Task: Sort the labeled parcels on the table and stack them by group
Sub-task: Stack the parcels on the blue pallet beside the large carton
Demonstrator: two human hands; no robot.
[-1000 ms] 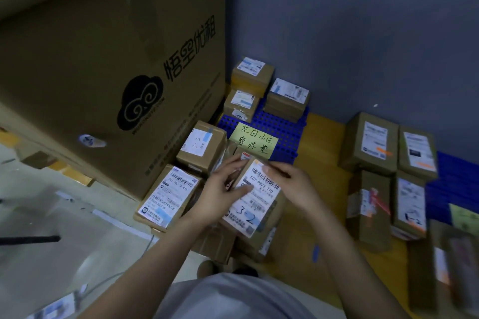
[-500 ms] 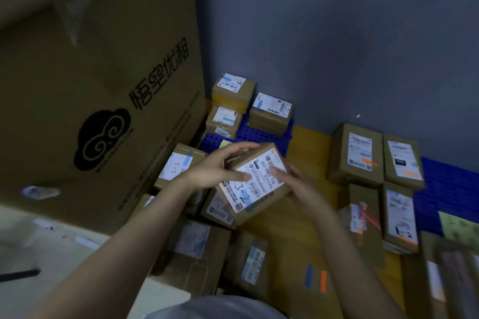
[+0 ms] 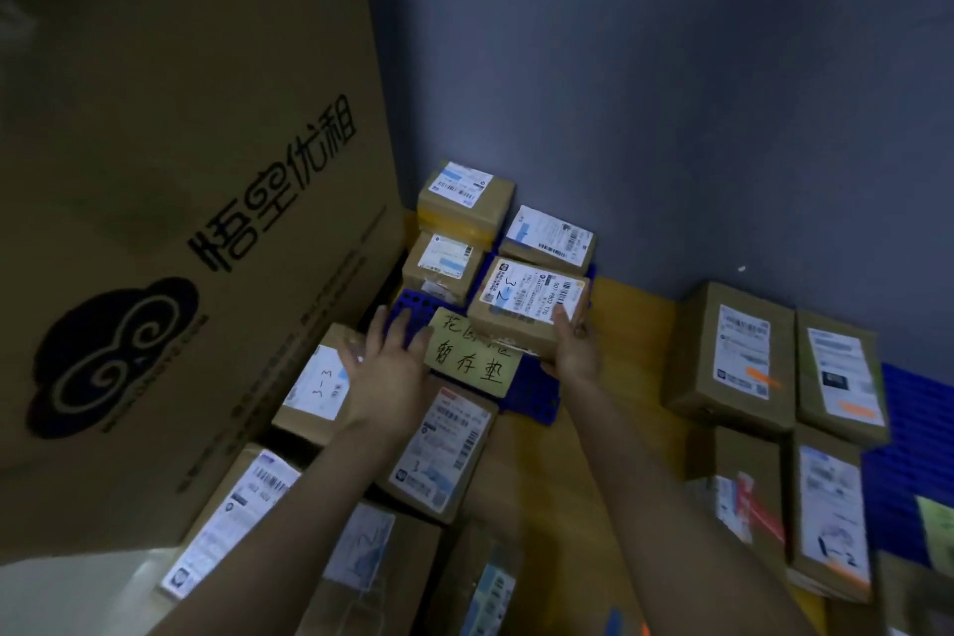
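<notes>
Big cloud-logo carton [image 3: 180,222] at left — grey wall [image 3: 671,93] behind

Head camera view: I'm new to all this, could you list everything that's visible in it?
table: one, yellow wood, underneath
wall: one, grey-blue, behind
big carton: one, brown, black cloud logo, left
blue mat: one, blue, back corner
second mat: one, blue, far right
note: one, yellow-green, on the blue mat
3-2 parcel: one, brown, white label, over the blue mat
back parcels: three, brown, on the blue mat by the wall
near parcels: about five, brown, bottom left, one marked 3-3
right parcels: at least four, brown, right of table
left hand: one, open, spread above the near parcels
right hand: one, gripping the 3-2 parcel's near edge
</notes>
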